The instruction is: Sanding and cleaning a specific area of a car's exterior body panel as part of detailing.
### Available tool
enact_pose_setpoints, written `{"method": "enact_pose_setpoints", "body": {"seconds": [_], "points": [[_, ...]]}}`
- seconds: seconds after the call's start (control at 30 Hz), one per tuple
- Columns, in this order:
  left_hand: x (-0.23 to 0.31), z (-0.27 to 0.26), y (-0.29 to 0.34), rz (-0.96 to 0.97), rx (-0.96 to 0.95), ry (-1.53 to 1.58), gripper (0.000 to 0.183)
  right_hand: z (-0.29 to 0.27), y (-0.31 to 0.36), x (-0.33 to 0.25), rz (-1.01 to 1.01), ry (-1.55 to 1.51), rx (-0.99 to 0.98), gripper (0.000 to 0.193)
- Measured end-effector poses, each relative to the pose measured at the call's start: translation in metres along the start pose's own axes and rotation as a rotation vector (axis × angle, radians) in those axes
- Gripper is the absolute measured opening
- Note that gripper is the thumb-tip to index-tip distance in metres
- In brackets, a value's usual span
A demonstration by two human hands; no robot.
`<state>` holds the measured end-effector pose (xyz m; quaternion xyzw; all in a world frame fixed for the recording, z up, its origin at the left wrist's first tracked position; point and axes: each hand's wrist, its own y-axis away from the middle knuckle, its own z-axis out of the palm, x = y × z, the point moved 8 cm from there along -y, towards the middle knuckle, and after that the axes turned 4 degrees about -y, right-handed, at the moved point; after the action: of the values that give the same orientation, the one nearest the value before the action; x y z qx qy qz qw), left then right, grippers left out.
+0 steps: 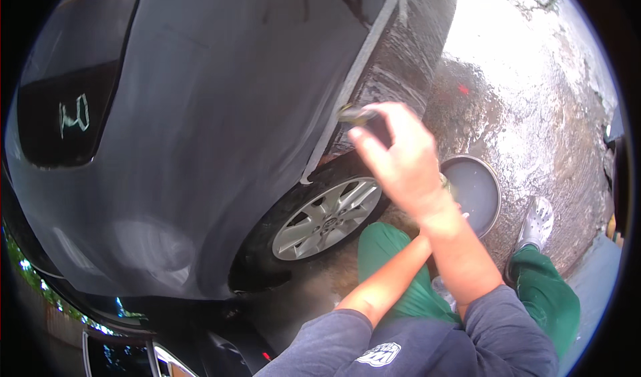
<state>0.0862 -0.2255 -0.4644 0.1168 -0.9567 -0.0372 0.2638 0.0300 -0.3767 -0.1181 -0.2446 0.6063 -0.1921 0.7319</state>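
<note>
My right hand (pixel 400 160) is raised in front of the dark grey car body (pixel 220 130), fingers closed on a small dark pad (pixel 360 116). The pad touches the car just beside a pale trim strip (pixel 347 90), above the wheel arch. My left forearm (pixel 387 277) reaches up and to the right and passes under my right forearm, which hides the left hand. Below the right hand sits the car's wheel with a silver alloy rim (pixel 327 217).
A round grey bucket (pixel 495 187) holding water stands on the wet ground (pixel 534 110) right of the wheel, behind my right wrist. My knees in green trousers (pixel 384 240) and a white shoe (pixel 536 222) are by the bucket. A dark car window (pixel 73 77) is upper left.
</note>
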Motion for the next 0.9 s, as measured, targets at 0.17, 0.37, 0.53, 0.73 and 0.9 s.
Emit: {"method": "enact_pose_setpoints", "body": {"seconds": [0.17, 0.37, 0.53, 0.73, 0.9], "points": [[0.052, -0.032, -0.008, 0.029, -0.085, -0.195, 0.039, 0.036, 0.003, -0.035, -0.050, -0.169, 0.054, 0.033], [0.051, -0.046, 0.000, 0.061, -0.055, -0.153, 0.040, 0.032, -0.053, -0.049, -0.194, 0.018, 0.214, 0.029], [0.061, -0.034, -0.001, 0.072, -0.152, -0.122, 0.039, 0.060, -0.009, -0.070, -0.270, 0.049, 0.121, 0.035], [-0.050, -0.003, 0.008, 0.002, 0.007, 0.508, 0.037, 0.048, -0.068, -0.069, -0.284, 0.030, 0.295, 0.028], [0.066, -0.027, -0.005, 0.086, -0.247, -0.126, 0.041, 0.068, -0.002, -0.076, -0.349, 0.036, 0.033, 0.040]]}}
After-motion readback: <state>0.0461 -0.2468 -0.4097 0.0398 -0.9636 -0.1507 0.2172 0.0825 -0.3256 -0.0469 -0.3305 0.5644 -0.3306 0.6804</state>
